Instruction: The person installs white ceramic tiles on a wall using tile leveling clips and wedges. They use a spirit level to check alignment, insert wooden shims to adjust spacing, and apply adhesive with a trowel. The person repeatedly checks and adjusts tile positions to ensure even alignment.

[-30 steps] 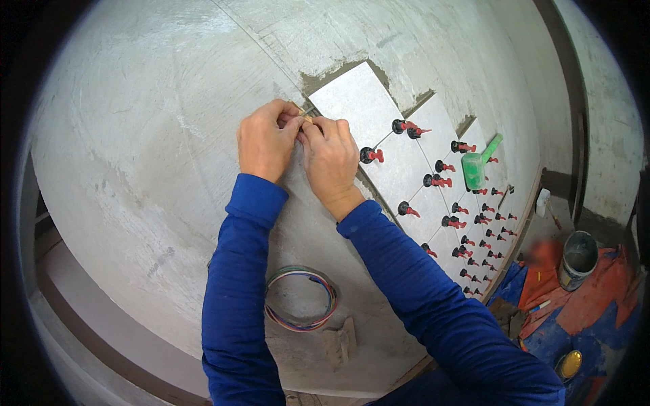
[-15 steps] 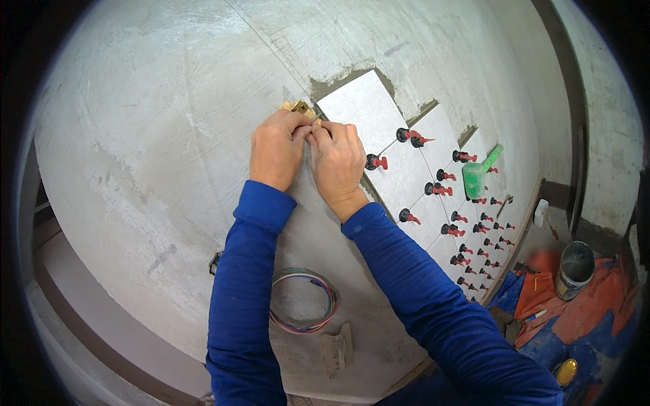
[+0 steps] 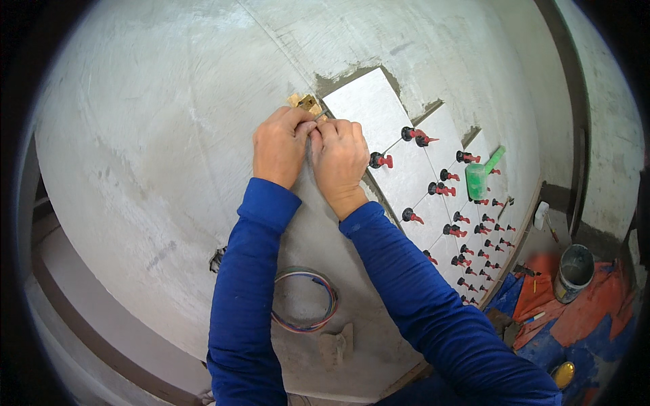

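Meeting at their fingertips, the left hand (image 3: 279, 145) and the right hand (image 3: 340, 159) worked just below a golden-brown cluster of small pieces (image 3: 306, 103), which sat on the grey cement surface (image 3: 156, 169) beside the left corner of the topmost white tile (image 3: 365, 108). From the fingertips the cluster lay upward and slightly to the left; its long axis seemed to slant from upper left down to lower right, toward the tile. The left hand was nearer to most of it, the right hand nearer to its lower end. Both sets of fingers were curled inward, but I could not tell whether either grip was closed on anything, because the knuckles hid the contact. A coil of thin cables (image 3: 334, 298) lay between the forearms, toward the surface's lower edge. Red-and-black clips (image 3: 381, 160) lined the tile joints, and a green mallet (image 3: 477, 181) rested among them, toward the tiling's right edge.
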The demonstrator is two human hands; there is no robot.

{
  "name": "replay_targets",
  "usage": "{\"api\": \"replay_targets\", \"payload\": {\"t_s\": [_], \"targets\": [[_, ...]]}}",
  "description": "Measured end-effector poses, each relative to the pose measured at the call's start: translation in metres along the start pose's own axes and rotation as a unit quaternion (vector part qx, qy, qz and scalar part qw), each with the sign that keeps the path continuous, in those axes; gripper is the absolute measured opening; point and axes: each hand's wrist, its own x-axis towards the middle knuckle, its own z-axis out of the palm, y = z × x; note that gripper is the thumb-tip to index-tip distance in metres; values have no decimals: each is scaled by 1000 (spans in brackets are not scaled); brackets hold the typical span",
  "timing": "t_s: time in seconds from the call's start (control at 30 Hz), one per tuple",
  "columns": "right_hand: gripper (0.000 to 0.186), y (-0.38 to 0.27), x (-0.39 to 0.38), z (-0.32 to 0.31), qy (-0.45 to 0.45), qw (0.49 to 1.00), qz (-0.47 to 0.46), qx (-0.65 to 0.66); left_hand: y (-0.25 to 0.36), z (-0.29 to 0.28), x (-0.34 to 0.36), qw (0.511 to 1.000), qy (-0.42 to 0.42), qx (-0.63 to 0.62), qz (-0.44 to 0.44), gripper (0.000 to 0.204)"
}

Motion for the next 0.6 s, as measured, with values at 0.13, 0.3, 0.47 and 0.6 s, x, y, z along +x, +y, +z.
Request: {"api": "replay_targets", "payload": {"t_s": [0.13, 0.3, 0.47, 0.6], "targets": [[17, 0, 1, -1, -18, 1000, 9, -8, 0, 1, -1, 1000, -2, -5, -7, 9], [22, -1, 1, -8, -33, 999, 6, 10, 2, 3, -3, 1000, 1, -7, -11, 10], [34, -6, -9, -20, -75, 997, 11, 27, 3, 6, -5, 998, 2, -43, -34, 10], [38, -8, -14, -26, -88, 995, 13, 40, 4, 7, -7, 998, 7, -47, -43, 11]]}}
